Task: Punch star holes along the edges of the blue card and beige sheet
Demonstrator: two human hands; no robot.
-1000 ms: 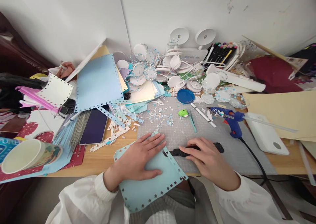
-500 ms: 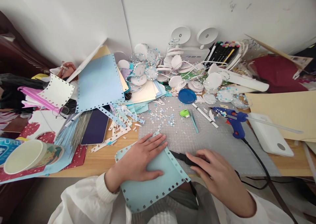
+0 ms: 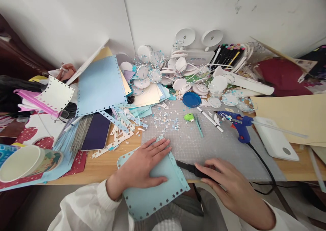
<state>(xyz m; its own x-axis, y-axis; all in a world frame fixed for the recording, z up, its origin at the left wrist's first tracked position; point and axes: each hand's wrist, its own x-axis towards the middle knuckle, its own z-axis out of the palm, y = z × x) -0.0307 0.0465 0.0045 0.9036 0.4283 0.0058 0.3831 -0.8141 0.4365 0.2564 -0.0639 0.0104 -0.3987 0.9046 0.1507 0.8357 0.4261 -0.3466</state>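
Note:
A light teal paper sheet [image 3: 163,170] with star-shaped holes along its edges lies at the table's front edge and hangs partly over it. My left hand [image 3: 146,163] rests flat on this sheet, fingers spread. Along the sheet's right side runs a narrow punched strip, separated for part of its length. My right hand [image 3: 224,181] is closed round a black cutter [image 3: 191,167], whose tip is close to the strip's right side. Under the cutter is a grey cutting mat [image 3: 219,149].
A blue glue gun [image 3: 240,125] and a white power bank [image 3: 277,139] lie right. Tweezers [image 3: 199,125], a blue lid [image 3: 191,99] and paper bits are ahead. A phone [image 3: 95,132] and a paper cup [image 3: 22,163] are left.
The cutter and my right hand have moved slightly right, away from the strip. The strip's lower end has shifted left. My left hand still presses on the sheet.

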